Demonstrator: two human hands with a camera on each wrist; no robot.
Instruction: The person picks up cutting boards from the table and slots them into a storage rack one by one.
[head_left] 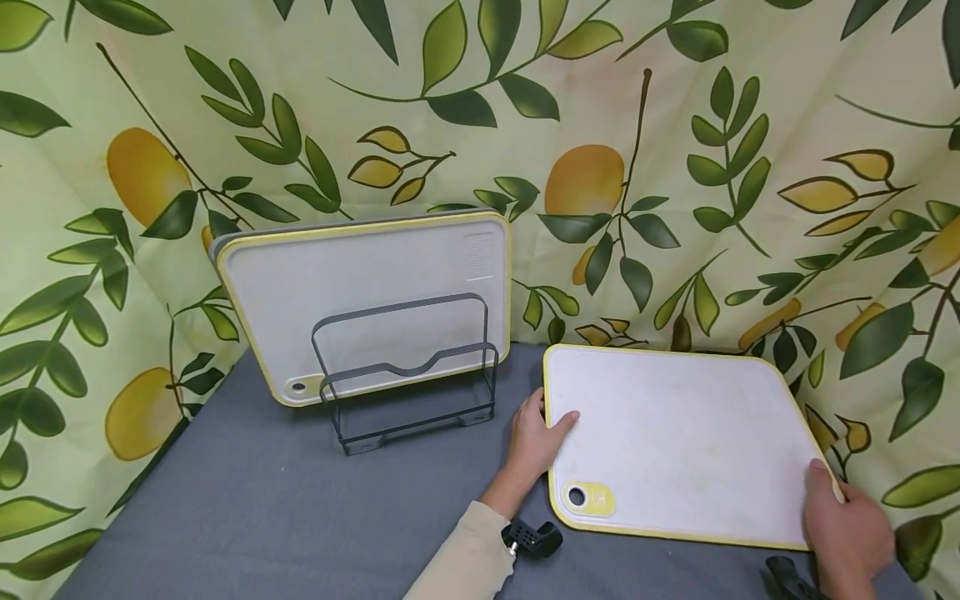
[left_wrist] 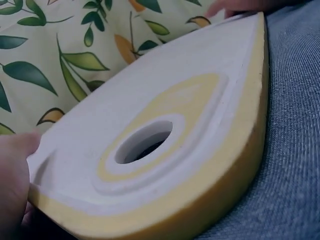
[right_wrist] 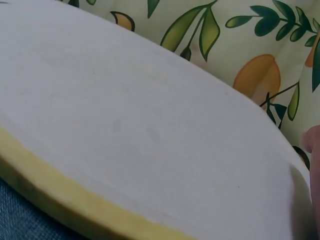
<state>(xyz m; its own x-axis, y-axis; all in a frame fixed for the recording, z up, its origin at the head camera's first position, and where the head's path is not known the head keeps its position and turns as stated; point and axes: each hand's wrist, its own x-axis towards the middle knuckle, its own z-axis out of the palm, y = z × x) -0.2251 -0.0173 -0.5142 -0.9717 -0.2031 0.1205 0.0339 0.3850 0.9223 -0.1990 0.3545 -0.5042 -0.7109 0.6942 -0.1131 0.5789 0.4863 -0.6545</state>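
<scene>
A white cutting board (head_left: 675, 442) with a yellow rim is held between both hands at the right of the head view. My left hand (head_left: 536, 437) grips its left edge, thumb on the white face and the other fingers mostly hidden behind. On the opposite edge, my right hand (head_left: 851, 525) holds the lower right side with the thumb on top. The left wrist view shows the board's yellow corner patch (left_wrist: 195, 100) with a round hole through it. In the right wrist view, part of the right hand (right_wrist: 315, 167) appears beside the board (right_wrist: 125, 110).
To the left, a dark grey wire rack (head_left: 408, 372) stands on the grey cloth-covered table (head_left: 247, 500). A second yellow-rimmed white board (head_left: 360, 275) leans upright in it, a grey edge showing behind. A leaf-and-fruit patterned curtain (head_left: 495, 142) hangs behind the table.
</scene>
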